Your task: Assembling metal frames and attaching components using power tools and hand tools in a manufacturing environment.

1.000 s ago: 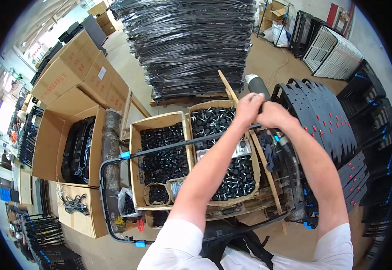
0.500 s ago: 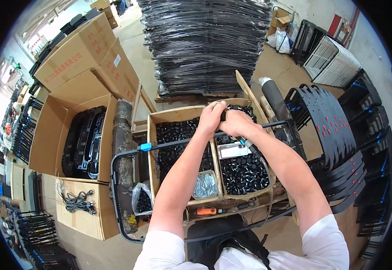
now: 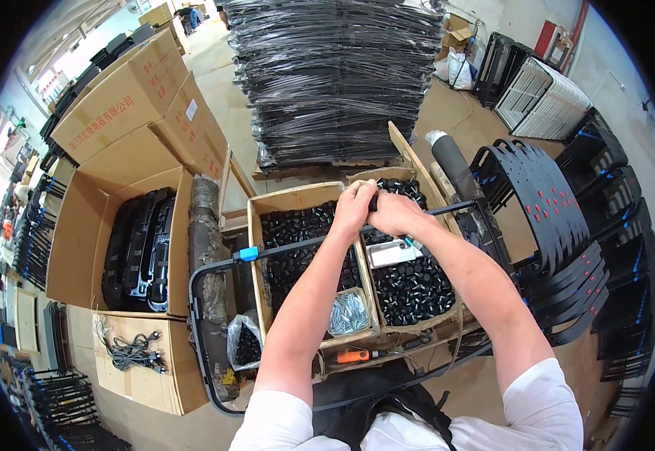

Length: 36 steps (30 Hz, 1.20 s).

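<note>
A dark tubular metal frame (image 3: pixel 305 244) with a blue clip (image 3: pixel 248 254) lies across an open wooden parts box. At its far bar my two hands meet, both closed. My left hand (image 3: pixel 353 209) presses its fingers round something dark, mostly hidden. Close against it, my right hand (image 3: pixel 397 213) wraps a black thing (image 3: pixel 374 201) that shows only between the hands. A small teal end pokes out below the right hand, beside a white box-like piece (image 3: pixel 389 254). Beneath lie many black round-headed screw feet (image 3: pixel 412 289) and a tray of silver screws (image 3: pixel 348 313).
An orange-handled tool (image 3: pixel 354 355) lies along the box's near side. At left are an open carton (image 3: pixel 79 233) of black parts and a coiled black cable (image 3: pixel 136 351). A tall stack of black frames (image 3: pixel 335 83) stands behind; curved slatted black pieces (image 3: pixel 534 199) are at right.
The view has shifted slightly. The frame's left end sits a little lower in the picture. Both hands stay together at the far bar, and less of the hose under the right hand shows.
</note>
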Each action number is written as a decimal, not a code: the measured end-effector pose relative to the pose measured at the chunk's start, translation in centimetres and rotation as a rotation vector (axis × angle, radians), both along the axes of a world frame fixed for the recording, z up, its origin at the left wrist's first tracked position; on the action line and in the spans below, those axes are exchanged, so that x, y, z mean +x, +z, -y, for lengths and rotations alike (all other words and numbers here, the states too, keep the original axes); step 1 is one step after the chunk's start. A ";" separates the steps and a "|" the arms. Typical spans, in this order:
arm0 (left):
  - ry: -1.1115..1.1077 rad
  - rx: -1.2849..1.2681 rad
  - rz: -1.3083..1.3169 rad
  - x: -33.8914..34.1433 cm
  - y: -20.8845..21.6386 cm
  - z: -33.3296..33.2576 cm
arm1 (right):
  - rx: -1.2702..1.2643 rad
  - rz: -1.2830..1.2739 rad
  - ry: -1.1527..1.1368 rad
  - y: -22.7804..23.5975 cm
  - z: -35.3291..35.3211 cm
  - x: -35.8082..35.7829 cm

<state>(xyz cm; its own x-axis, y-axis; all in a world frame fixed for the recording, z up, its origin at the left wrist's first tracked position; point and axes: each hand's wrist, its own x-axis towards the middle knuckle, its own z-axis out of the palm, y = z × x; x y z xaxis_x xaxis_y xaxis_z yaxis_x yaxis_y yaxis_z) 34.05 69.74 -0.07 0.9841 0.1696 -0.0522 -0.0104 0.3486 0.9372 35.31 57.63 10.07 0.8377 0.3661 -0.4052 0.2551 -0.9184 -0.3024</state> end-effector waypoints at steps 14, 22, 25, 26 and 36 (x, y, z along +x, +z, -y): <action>-0.012 0.025 -0.025 -0.4 -0.4 0.3 | -0.042 -0.212 0.042 -2.7 0.1 2.5; -0.053 -0.033 -0.006 0.1 -0.6 -0.3 | 0.139 -0.235 -0.043 -2.1 -0.8 2.5; -0.057 -0.051 0.004 0.1 -0.2 0.0 | 0.172 -0.231 -0.073 -2.2 -0.8 2.3; -0.064 -0.051 0.009 0.1 -0.2 -0.2 | 0.209 -0.242 -0.087 -2.2 -0.8 2.2; -0.087 -0.001 0.087 -1.1 1.3 0.2 | 0.035 -0.073 -0.048 -0.6 0.2 -0.5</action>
<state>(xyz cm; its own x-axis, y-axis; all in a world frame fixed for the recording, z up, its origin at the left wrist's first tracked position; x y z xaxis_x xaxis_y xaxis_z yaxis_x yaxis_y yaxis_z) 32.98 69.53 1.26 0.9960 0.0834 0.0336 -0.0610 0.3528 0.9337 34.85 57.40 9.45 0.8236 0.3412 -0.4531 0.1872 -0.9176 -0.3507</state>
